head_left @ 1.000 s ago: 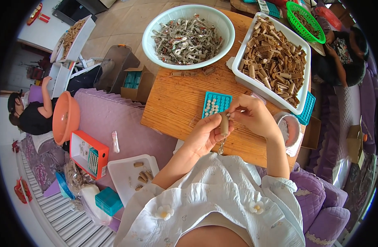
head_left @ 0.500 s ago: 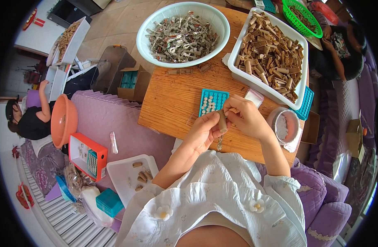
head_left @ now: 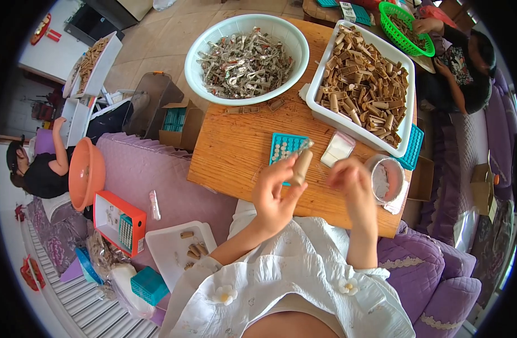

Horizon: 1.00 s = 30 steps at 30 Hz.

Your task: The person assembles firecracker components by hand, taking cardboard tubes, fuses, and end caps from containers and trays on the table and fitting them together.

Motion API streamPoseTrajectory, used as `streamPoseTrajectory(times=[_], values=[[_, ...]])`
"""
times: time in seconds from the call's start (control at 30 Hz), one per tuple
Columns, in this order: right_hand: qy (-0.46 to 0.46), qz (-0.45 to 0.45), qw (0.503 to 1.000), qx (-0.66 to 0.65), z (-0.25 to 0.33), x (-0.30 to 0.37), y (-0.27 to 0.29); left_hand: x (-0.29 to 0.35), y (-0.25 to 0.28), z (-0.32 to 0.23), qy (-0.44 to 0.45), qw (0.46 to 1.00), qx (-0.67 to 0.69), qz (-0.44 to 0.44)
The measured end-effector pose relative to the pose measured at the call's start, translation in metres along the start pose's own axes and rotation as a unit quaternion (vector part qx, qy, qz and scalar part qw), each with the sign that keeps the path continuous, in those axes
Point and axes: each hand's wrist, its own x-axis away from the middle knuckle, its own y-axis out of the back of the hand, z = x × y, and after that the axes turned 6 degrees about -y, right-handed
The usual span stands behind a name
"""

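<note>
My left hand [head_left: 275, 194] holds a tan paper tube [head_left: 301, 167] upright over the wooden table [head_left: 230, 152]. My right hand [head_left: 351, 183] hovers a little to the right of the tube, fingers curled and blurred; whether it holds anything is unclear. Just behind the tube lies a teal tray [head_left: 283, 149] with small white pieces. A small round container [head_left: 384, 179] with white powder stands right of my right hand.
A white bowl [head_left: 213, 39] of grey scraps and a white bin [head_left: 320, 104] of tan tubes sit at the table's far side. A white tray [head_left: 163, 253] with a few tubes, an orange box [head_left: 119, 222] and an orange basin [head_left: 85, 173] lie left. Other people sit at the left and top right.
My hands have come apart: the right hand has left the tube and moved right, while the left hand keeps the tube raised.
</note>
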Motion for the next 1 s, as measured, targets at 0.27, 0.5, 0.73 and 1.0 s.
streamPoseTrajectory(times=[0.27, 0.5, 0.73, 1.0], values=[[-0.015, 0.028, 0.971, -0.237, -0.003, 0.01, -0.056, 0.025, 0.007, 0.002, -0.171, 0.957, -0.197, 0.131], [0.036, 0.074, 0.991, -0.109, -0.005, 0.013, -0.06, -0.009, -0.001, -0.012, 0.096, 0.983, 0.042, 0.151], [0.031, 0.024, 0.987, -0.157, -0.014, 0.007, -0.067, -0.009, -0.02, -0.018, 0.06, 0.989, -0.014, 0.133], [0.04, -0.019, 0.922, -0.384, -0.02, -0.026, -0.053, -0.025, -0.011, 0.013, 0.001, 0.992, -0.124, 0.029]])
